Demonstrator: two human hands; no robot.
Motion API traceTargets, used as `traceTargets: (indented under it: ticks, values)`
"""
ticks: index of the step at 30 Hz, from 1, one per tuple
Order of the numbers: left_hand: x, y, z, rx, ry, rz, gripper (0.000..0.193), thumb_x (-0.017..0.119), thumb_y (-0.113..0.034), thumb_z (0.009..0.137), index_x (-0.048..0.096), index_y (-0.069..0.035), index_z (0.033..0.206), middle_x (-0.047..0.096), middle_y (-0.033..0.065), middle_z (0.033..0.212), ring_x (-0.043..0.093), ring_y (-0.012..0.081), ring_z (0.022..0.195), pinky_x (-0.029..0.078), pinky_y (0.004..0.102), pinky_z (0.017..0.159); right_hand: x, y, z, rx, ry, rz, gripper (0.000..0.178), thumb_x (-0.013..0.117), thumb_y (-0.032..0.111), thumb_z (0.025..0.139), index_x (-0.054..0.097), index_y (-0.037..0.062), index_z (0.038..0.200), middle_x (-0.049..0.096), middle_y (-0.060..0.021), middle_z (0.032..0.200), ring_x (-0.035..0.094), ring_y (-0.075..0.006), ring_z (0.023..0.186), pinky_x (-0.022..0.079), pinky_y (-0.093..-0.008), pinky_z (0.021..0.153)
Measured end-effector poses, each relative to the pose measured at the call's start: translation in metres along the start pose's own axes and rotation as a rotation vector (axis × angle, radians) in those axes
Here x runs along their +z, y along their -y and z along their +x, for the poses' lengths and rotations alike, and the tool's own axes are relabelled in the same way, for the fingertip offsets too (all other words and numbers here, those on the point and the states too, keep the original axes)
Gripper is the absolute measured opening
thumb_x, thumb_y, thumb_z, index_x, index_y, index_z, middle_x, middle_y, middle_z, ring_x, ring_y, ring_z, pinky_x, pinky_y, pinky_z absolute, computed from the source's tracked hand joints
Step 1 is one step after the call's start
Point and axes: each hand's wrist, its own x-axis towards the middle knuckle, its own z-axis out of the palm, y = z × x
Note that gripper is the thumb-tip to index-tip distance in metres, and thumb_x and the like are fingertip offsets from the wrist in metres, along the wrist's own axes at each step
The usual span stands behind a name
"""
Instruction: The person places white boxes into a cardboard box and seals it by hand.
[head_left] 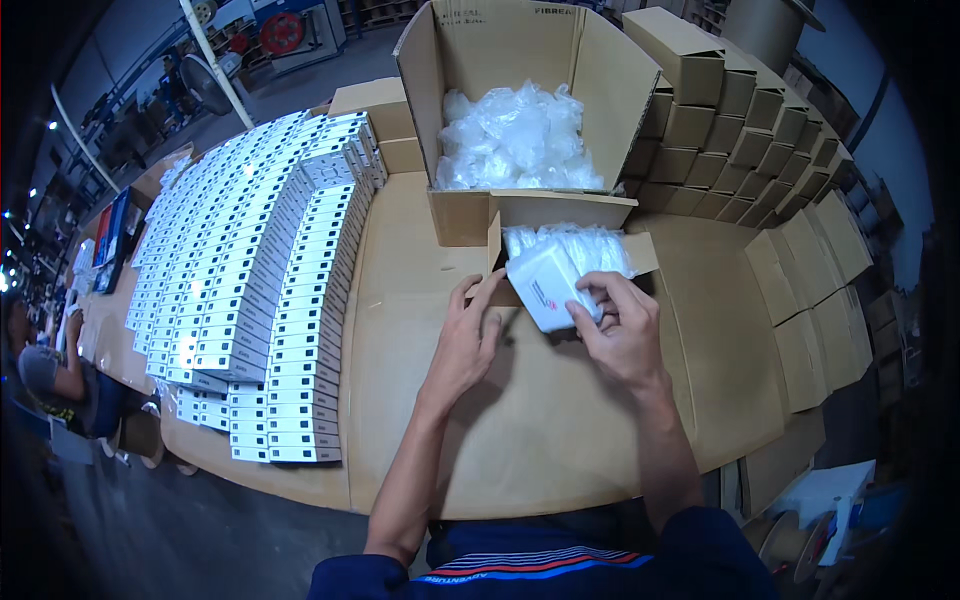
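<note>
A flat white square case in a clear plastic bag is tilted over the near side of a small open cardboard box. My right hand pinches that case by its right edge, thumb on top. My left hand is at the box's near left corner, its fingers apart and the index fingertip close to the case's left edge; whether it touches is unclear. Inside the small box stands a row of clear plastic-bagged items.
Behind stands a large open carton with crumpled clear plastic bags. Long rows of small white boxes cover the table's left. Stacked brown cartons and flattened cardboard line the right. A person sits far left.
</note>
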Motion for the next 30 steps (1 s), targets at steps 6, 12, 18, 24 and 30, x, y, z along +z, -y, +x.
traceTargets:
  ticks: [6,12,18,24,30]
  values:
    - [0.008,0.004,0.008,-0.020,-0.023,0.075,0.054,0.053,-0.008,0.099,0.039,0.000,0.151,0.048,0.0273,0.143,0.051,0.0436,0.129,0.042,0.0462,0.109,0.054,-0.012,0.025,-0.045,-0.217,-0.056,0.028,0.077,0.003,0.083,0.066,0.0005,0.108,0.068,-0.0128,0.093,0.063,-0.0218,0.067,0.053,-0.0345,0.060]
    - [0.005,0.006,0.011,0.003,-0.035,0.062,0.051,0.050,-0.002,0.098,0.042,0.003,0.149,0.051,0.0269,0.141,0.052,0.0429,0.128,0.042,0.0444,0.109,0.100,-0.022,0.040,-0.125,-0.238,-0.190,0.029,0.073,0.004,0.085,0.063,-0.0023,0.111,0.068,-0.0194,0.097,0.068,-0.0393,0.080,0.056,-0.0450,0.069]
    - [-0.002,0.007,0.014,-0.016,-0.002,-0.030,0.056,0.046,0.007,0.092,0.042,0.004,0.148,0.051,0.0277,0.142,0.052,0.0443,0.129,0.042,0.0446,0.109,0.113,-0.025,0.051,-0.022,-0.135,-0.283,0.025,0.074,0.005,0.084,0.068,-0.0029,0.107,0.069,-0.0202,0.095,0.069,-0.0405,0.084,0.054,-0.0467,0.073]
    - [-0.005,0.011,0.015,-0.070,0.014,-0.137,0.059,0.044,0.012,0.088,0.045,0.004,0.147,0.053,0.0277,0.140,0.053,0.0443,0.130,0.041,0.0440,0.111,0.120,-0.039,0.044,-0.059,0.087,-0.498,0.030,0.070,0.012,0.085,0.068,-0.0036,0.110,0.067,-0.0141,0.098,0.057,-0.0311,0.103,0.048,-0.0438,0.084]
    - [-0.006,0.013,0.015,-0.074,0.021,-0.182,0.060,0.044,0.013,0.087,0.047,0.003,0.146,0.053,0.0267,0.142,0.055,0.0409,0.130,0.042,0.0419,0.111,0.114,-0.038,0.020,-0.120,0.267,-0.707,0.059,0.063,0.017,0.086,0.052,-0.0003,0.141,0.066,-0.0150,0.117,0.048,-0.0367,0.128,0.033,-0.0540,0.109]
